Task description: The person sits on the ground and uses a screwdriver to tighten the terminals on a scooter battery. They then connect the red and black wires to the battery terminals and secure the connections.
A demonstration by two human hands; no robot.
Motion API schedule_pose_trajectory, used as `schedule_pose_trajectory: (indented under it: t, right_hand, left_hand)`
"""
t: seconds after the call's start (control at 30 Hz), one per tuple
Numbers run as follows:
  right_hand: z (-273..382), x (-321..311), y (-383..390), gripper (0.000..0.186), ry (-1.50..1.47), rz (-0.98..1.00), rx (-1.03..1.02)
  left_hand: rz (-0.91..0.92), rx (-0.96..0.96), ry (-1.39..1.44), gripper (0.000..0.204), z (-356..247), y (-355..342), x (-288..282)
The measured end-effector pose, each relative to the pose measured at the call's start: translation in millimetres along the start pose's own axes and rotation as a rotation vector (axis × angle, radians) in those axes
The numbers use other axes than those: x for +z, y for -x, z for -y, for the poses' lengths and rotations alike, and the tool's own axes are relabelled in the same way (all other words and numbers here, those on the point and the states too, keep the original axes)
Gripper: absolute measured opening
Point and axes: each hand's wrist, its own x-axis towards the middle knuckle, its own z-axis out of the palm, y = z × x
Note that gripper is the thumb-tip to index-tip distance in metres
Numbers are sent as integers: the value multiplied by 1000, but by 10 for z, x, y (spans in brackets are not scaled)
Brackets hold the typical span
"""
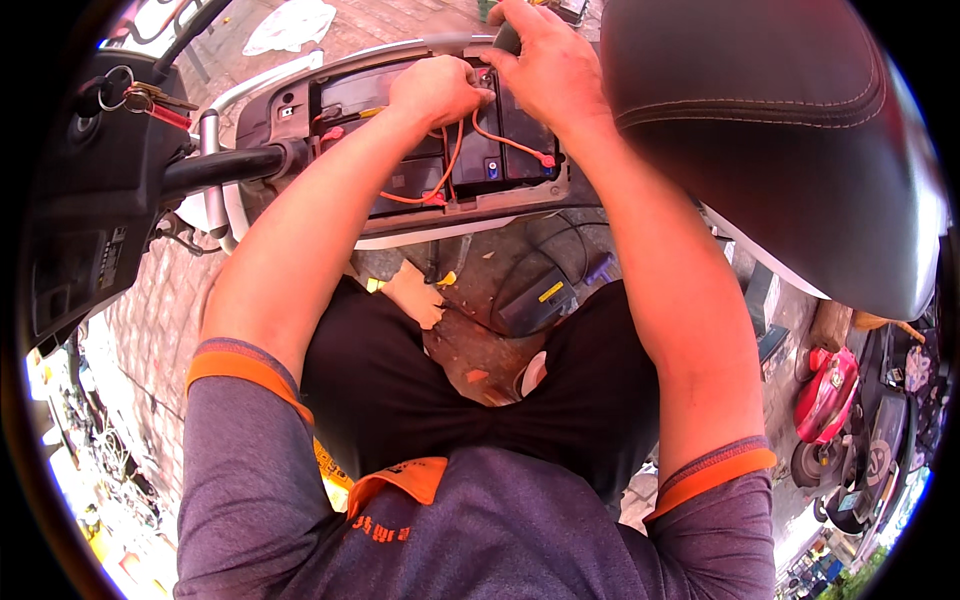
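Note:
Several dark batteries (525,130) sit side by side in the open battery compartment of an electric scooter, joined by orange-red wires (457,160) with red terminal covers. Over the compartment, my left hand (437,92) is closed, its fingertips pinched at a terminal (487,76) near the far edge. What they pinch is hidden. Just to its right, my right hand (555,65) is closed round a dark, rounded object (507,40) that shows between thumb and fingers; its kind is not clear.
The raised black seat (750,120) stands close by my right arm. Handlebar and keys (150,100) are at the left. A black charger-like box (537,302) with a cable and torn cardboard (412,293) lie on the ground between my legs. A red part (828,395) lies at right.

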Motion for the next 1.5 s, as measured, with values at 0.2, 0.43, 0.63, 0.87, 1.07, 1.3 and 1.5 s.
schedule_pose_trajectory:
  t: [0.2,0.43,0.63,0.87,1.07,1.3,1.5]
  right_hand:
    - [-44,161,24,37,-39,157,17]
    - [99,93,-71,33,99,208,30]
    - [17,177,-75,37,-44,74,-5]
    - [178,101,-66,44,-71,26,66]
    - [166,15,-58,44,19,88,50]
    - [144,42,-45,27,49,79,-28]
    - [199,170,-51,26,14,-73,23]
  left_hand:
    - [-61,-38,-13,42,-69,17,148]
    - [-105,-54,2,40,-96,21,151]
    - [-224,-11,46,27,-77,83,234]
    - [-116,-75,5,34,-141,68,140]
    - [-58,-15,-104,26,-203,85,115]
    - [-45,119,-185,23,-228,108,175]
    - [66,230,-191,25,60,-28,226]
